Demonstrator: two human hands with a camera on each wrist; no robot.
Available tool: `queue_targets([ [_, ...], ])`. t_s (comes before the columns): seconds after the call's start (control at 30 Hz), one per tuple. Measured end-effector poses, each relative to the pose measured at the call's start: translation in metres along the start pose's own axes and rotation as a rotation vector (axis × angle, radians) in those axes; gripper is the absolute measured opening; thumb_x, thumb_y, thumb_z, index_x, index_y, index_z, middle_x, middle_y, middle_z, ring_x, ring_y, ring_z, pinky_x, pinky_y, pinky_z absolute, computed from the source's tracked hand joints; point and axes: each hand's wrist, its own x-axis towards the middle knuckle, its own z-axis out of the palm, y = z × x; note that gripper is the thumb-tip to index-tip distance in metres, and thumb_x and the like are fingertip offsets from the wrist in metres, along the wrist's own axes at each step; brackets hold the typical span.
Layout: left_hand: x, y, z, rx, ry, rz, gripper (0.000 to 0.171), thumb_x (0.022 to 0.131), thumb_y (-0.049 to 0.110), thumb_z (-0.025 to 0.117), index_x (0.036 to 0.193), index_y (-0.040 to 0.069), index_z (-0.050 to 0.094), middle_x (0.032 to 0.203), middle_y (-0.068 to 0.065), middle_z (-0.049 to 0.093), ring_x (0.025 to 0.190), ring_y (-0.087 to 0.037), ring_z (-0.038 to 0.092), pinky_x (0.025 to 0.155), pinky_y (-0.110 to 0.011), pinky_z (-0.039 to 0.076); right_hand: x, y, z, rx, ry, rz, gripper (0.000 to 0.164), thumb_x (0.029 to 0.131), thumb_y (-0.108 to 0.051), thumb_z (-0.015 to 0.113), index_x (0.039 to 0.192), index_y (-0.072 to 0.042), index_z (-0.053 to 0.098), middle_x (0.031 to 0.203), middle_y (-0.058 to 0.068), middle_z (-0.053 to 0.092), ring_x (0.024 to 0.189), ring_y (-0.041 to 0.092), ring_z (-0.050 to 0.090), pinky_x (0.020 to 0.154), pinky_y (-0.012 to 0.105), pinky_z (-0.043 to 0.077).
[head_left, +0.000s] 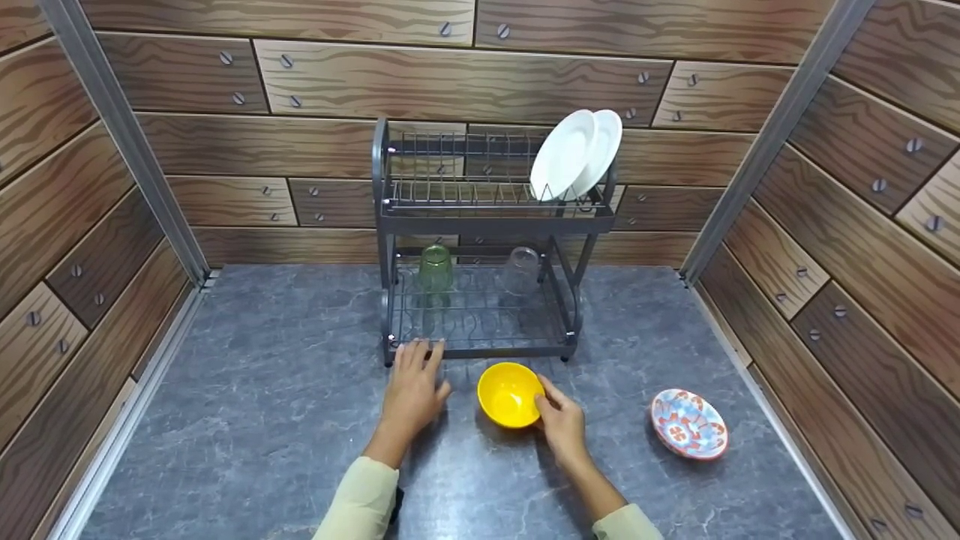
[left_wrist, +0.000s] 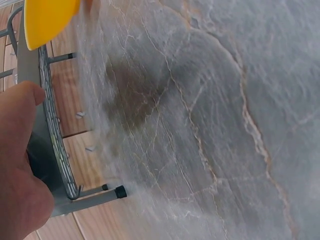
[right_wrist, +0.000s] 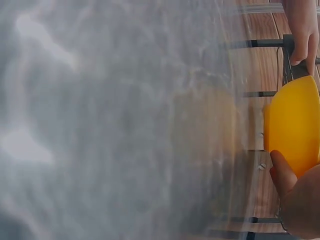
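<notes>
A yellow bowl (head_left: 510, 395) is pinched at its right side by my right hand (head_left: 562, 427), thumb at the rim and fingers beneath. In the right wrist view the bowl (right_wrist: 295, 125) appears side-on, above its blurred reflection on the tabletop. My left hand (head_left: 414, 390) has its fingers spread and extended, fingertips right at the front left corner of the two-tier dish rack (head_left: 495, 351). Part of the left hand (left_wrist: 20, 160) shows in the left wrist view beside the rack.
Two white plates (head_left: 564, 154) lean upright at the upper tier's right end. On the lower tier stand a green glass (head_left: 435, 268) and a clear glass (head_left: 523, 270). A patterned bowl (head_left: 688, 424) sits on the marbled tabletop (head_left: 285, 420) at right. Wood-patterned walls enclose the table.
</notes>
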Motion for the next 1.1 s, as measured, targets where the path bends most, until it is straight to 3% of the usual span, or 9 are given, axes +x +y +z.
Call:
queue_targets([
  [0.17,0.0,0.001,0.0,0.001,-0.011,-0.014,0.065,0.087,0.035,0.063,0.145,0.015,0.042,0.138,-0.015,0.047,0.135,-0.034,0.035,0.116,-0.05,0.019,0.003,-0.009,-0.006,-0.069,0.026,-0.066,0.038,0.094,-0.009,0.057,0.131,-0.004,0.058,0.125,0.021,0.06,0.087,0.016,0.062,0.065,0.026,0.057],
  [0.4,0.0,0.0,0.001,-0.024,0.063,0.021,0.064,0.082,0.03,0.068,0.14,0.011,0.048,0.13,-0.017,0.052,0.13,-0.037,0.041,0.115,-0.052,0.022,0.013,-0.03,-0.018,-0.209,0.075,-0.213,0.036,0.092,-0.006,0.06,0.127,-0.002,0.061,0.121,0.017,0.064,0.092,0.015,0.062,0.066,0.016,0.052],
  [0.73,0.0,-0.001,0.003,-0.04,0.072,0.02,0.064,0.082,0.03,0.067,0.14,0.011,0.048,0.13,-0.017,0.052,0.129,-0.037,0.041,0.114,-0.052,0.022,0.039,-0.079,-0.029,-0.273,0.099,-0.29,0.033,0.092,-0.005,0.058,0.125,-0.001,0.063,0.105,0.023,0.068,0.071,0.016,0.062,0.053,0.023,0.055],
  [0.87,0.0,-0.001,0.003,-0.054,0.076,0.02,0.065,0.081,0.029,0.067,0.14,0.011,0.048,0.13,-0.018,0.052,0.129,-0.037,0.041,0.115,-0.052,0.022,0.056,-0.099,-0.027,-0.383,0.128,-0.345,0.032,0.091,-0.005,0.059,0.122,-0.003,0.065,0.097,0.019,0.07,0.055,0.012,0.055,0.045,0.02,0.049],
  [1.0,0.001,-0.001,0.003,-0.055,0.061,0.014,0.064,0.082,0.029,0.067,0.141,0.011,0.047,0.132,-0.018,0.051,0.13,-0.036,0.04,0.115,-0.051,0.021,0.074,-0.111,-0.024,-0.496,0.137,-0.386,0.032,0.092,-0.008,0.057,0.123,-0.005,0.065,0.109,0.016,0.069,0.047,0.008,0.046,0.042,0.018,0.039],
  [1.1,0.001,0.0,0.002,-0.061,0.049,0.008,0.064,0.082,0.029,0.066,0.141,0.012,0.047,0.132,-0.017,0.051,0.131,-0.035,0.039,0.115,-0.051,0.021,0.085,-0.115,-0.021,-0.512,0.115,-0.37,0.033,0.094,-0.01,0.056,0.126,-0.007,0.062,0.119,0.015,0.066,0.045,0.009,0.043,0.042,0.018,0.038],
])
